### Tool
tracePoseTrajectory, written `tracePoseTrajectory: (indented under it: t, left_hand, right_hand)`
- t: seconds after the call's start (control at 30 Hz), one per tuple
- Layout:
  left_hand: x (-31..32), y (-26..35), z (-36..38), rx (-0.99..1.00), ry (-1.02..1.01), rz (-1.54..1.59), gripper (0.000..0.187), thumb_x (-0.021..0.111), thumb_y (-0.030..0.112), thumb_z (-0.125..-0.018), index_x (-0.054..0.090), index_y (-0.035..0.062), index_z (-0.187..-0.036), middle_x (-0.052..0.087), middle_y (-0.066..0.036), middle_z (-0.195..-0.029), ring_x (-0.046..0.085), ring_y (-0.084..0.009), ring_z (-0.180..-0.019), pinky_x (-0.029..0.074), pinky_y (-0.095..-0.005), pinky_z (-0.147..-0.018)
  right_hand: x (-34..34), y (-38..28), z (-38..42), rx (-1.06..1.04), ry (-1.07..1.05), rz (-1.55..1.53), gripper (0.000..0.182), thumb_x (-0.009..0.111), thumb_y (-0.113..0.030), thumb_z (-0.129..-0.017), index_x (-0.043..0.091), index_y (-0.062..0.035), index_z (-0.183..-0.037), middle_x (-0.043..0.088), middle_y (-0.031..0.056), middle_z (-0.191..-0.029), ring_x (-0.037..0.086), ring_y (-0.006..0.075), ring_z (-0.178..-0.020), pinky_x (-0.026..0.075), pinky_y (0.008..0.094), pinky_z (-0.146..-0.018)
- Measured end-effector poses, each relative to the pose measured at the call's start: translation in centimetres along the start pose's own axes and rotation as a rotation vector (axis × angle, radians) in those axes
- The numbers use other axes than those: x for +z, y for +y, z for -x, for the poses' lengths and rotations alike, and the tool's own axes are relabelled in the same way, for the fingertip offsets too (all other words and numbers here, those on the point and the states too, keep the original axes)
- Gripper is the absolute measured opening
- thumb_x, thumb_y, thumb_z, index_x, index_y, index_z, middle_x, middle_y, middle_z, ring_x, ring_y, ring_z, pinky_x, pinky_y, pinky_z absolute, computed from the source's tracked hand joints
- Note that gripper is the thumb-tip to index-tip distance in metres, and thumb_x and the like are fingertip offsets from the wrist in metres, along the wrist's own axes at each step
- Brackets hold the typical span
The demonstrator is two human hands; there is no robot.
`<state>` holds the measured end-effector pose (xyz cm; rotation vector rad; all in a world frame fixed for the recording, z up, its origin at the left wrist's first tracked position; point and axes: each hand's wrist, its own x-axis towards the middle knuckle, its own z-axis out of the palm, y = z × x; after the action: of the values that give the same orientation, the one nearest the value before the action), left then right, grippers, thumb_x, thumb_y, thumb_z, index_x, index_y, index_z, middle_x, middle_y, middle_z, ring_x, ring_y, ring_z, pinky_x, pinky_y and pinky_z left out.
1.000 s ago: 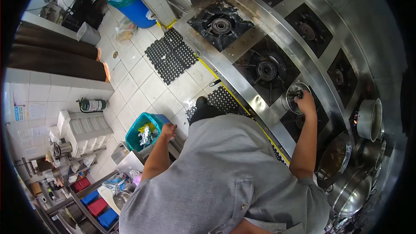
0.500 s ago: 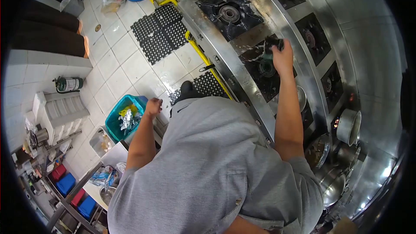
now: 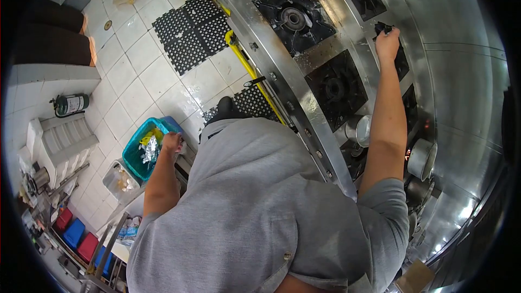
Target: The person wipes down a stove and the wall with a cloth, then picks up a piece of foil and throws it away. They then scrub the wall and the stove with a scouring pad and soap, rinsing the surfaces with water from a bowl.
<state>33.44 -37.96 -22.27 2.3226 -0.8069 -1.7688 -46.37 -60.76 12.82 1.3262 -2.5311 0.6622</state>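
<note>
My right hand (image 3: 387,46) reaches over the back row of the steel stove (image 3: 353,49). Its fingers are closed on a dark scrubbing pad (image 3: 383,28), whose exact kind is hard to make out. The pad is at the top of a back burner (image 3: 401,61). Nearer me lie a front burner (image 3: 335,88) with a black grate and another front burner (image 3: 293,19) with whitish smears. My left hand (image 3: 172,142) is curled closed beside a teal-lined bin (image 3: 132,154); what its fingers hold, if anything, is hidden.
A metal pot (image 3: 358,129) stands on the front burners. Another pot (image 3: 421,160) sits at the back right, near a small flame. A yellow pipe (image 3: 245,62) runs along the stove front. Black rubber mats (image 3: 190,35) lie on the white tiles. A fire extinguisher (image 3: 71,104) is at left.
My right hand has moved with the dark pad from the front burner to the back row. My left hand has shifted left, closer to the bin. The view has tilted slightly.
</note>
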Motion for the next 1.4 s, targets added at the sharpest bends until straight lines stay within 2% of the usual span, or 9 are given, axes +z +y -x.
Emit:
tracePoseTrajectory:
  t: [0.23, 0.47, 0.63, 0.77, 0.93, 1.03, 1.13, 1.33, 1.4]
  left_hand:
    - [0.1, 5.6, -2.5, 0.071, -0.048, -0.068, 0.027, 0.066, 0.026, -0.101, 0.068, -0.0004, -0.105, 0.066, -0.008, -0.080, 0.066, -0.0223, -0.061, 0.054, -0.0366, -0.050]
    - [1.9, 11.3, -3.6, 0.200, -0.143, -0.017, 0.032, 0.067, 0.027, -0.101, 0.068, -0.0042, -0.106, 0.067, -0.011, -0.084, 0.067, -0.0234, -0.063, 0.050, -0.0358, -0.049]
    - [4.2, 12.5, -3.3, 0.211, -0.173, -0.122, 0.032, 0.067, 0.027, -0.101, 0.067, -0.0044, -0.103, 0.067, -0.013, -0.076, 0.066, -0.0244, -0.057, 0.052, -0.0377, -0.045]
    - [6.2, 11.5, -3.3, 0.220, -0.204, -0.249, 0.037, 0.064, 0.032, -0.102, 0.068, -0.0031, -0.091, 0.069, -0.015, -0.074, 0.067, -0.0248, -0.056, 0.054, -0.0377, -0.046]
    - [9.0, 10.5, -2.4, 0.181, -0.288, -0.313, 0.039, 0.062, 0.033, -0.103, 0.070, -0.0033, -0.090, 0.070, -0.017, -0.071, 0.068, -0.0264, -0.055, 0.056, -0.0404, -0.047]
    - [10.9, 9.2, -2.6, 0.217, -0.358, -0.422, 0.038, 0.061, 0.032, -0.103, 0.070, -0.0023, -0.090, 0.071, -0.016, -0.074, 0.068, -0.0262, -0.054, 0.056, -0.0410, -0.046]
    - [13.6, 11.8, 1.4, 0.185, -0.360, -0.479, 0.036, 0.060, 0.031, -0.102, 0.070, -0.0017, -0.090, 0.071, -0.015, -0.077, 0.071, -0.0250, -0.058, 0.057, -0.0410, -0.048]
    - [18.1, 13.2, 6.0, 0.246, -0.292, -0.343, 0.032, 0.065, 0.027, -0.099, 0.067, -0.0046, -0.105, 0.071, -0.014, -0.086, 0.073, -0.0263, -0.065, 0.057, -0.0382, -0.048]
    - [19.0, 12.5, 6.3, 0.236, -0.261, -0.312, 0.031, 0.066, 0.026, -0.099, 0.067, -0.0046, -0.107, 0.071, -0.014, -0.086, 0.073, -0.0256, -0.064, 0.057, -0.0382, -0.048]
  right_hand:
    - [1.8, 0.1, -0.2, 0.023, 0.045, -0.055, 0.042, 0.068, -0.022, -0.097, 0.053, 0.0048, -0.126, 0.070, 0.0367, -0.118, 0.068, 0.0541, -0.115, 0.054, 0.0557, -0.098]
    - [10.4, -0.9, 16.6, 0.064, -0.123, -0.255, 0.047, 0.069, -0.018, -0.097, 0.054, 0.0063, -0.134, 0.067, 0.0362, -0.124, 0.064, 0.0542, -0.119, 0.052, 0.0544, -0.101]
    - [12.4, 3.1, 26.9, 0.489, -0.511, -0.899, 0.052, 0.068, -0.017, -0.100, 0.055, 0.0058, -0.145, 0.067, 0.0227, -0.140, 0.062, 0.0340, -0.132, 0.044, 0.0378, -0.111]
    - [2.5, 7.6, 29.0, 0.527, -0.426, -0.627, 0.053, 0.069, -0.021, -0.100, 0.057, 0.0000, -0.147, 0.071, 0.0200, -0.131, 0.067, 0.0305, -0.122, 0.049, 0.0387, -0.106]
    - [-7.2, 19.5, 29.9, 0.407, -0.029, -0.288, 0.038, 0.064, -0.017, -0.102, 0.060, 0.0001, -0.136, 0.066, 0.0274, -0.133, 0.065, 0.0445, -0.123, 0.049, 0.0479, -0.108]
    - [-13.3, 20.0, 29.0, 0.465, -0.052, -0.024, 0.036, 0.065, -0.015, -0.101, 0.059, 0.0008, -0.133, 0.064, 0.0290, -0.130, 0.062, 0.0492, -0.128, 0.049, 0.0511, -0.110]
    - [-12.5, 23.9, 29.4, 0.596, -0.250, 0.190, 0.044, 0.064, -0.009, -0.096, 0.056, -0.0019, -0.139, 0.064, 0.0284, -0.128, 0.059, 0.0515, -0.129, 0.050, 0.0509, -0.110]
    - [-4.1, 31.2, 29.7, 0.587, -0.706, 0.067, 0.069, 0.067, -0.020, -0.089, 0.045, 0.0013, -0.150, 0.037, 0.0379, -0.163, 0.045, 0.0519, -0.147, 0.040, 0.0512, -0.123]
    - [-4.4, 29.7, 28.8, 0.642, -0.805, 0.107, 0.098, 0.067, -0.024, -0.090, 0.016, 0.0050, -0.168, 0.032, 0.0467, -0.161, 0.037, 0.0540, -0.152, 0.036, 0.0478, -0.126]
